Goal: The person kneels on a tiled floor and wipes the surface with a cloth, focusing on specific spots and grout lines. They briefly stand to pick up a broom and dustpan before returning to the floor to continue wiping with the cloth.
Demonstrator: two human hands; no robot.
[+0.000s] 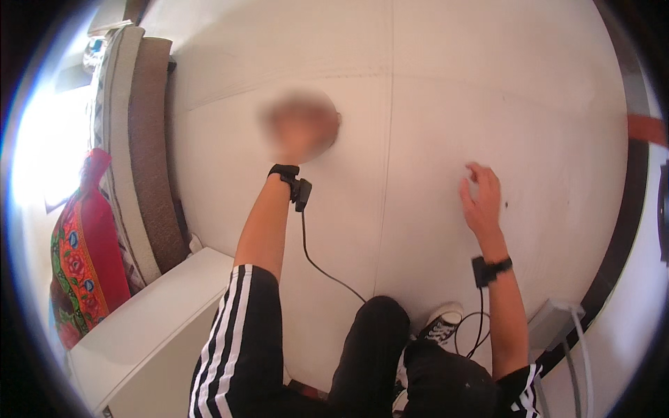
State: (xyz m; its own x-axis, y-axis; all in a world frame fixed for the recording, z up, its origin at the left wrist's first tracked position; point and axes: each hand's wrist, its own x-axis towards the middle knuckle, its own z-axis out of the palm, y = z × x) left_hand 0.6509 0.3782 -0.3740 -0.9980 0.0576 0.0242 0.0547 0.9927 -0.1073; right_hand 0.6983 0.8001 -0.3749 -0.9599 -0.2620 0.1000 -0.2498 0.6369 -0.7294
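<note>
My left hand [298, 128] reaches forward over the pale floor [439, 115]. A round blurred patch covers it, so its fingers and anything in them cannot be made out. A small dark reddish edge shows at the patch's right side. On the left wrist is a black strap with a small device [299, 193], and a cable runs down from it. To the right, my right hand [483, 196] hovers above the floor with nothing in it, thumb apart and fingers loosely bent. Its wrist bears a similar black strapped device [488, 271] with a cable.
Rolled carpets [151, 151] stand along the left side, beside a red floral textile [89, 251]. A white cabinet or board [157, 303] lies close at my left. My knees [376, 334] and a black sneaker [441, 324] are below. A grey metal-legged item [559, 318] stands at right.
</note>
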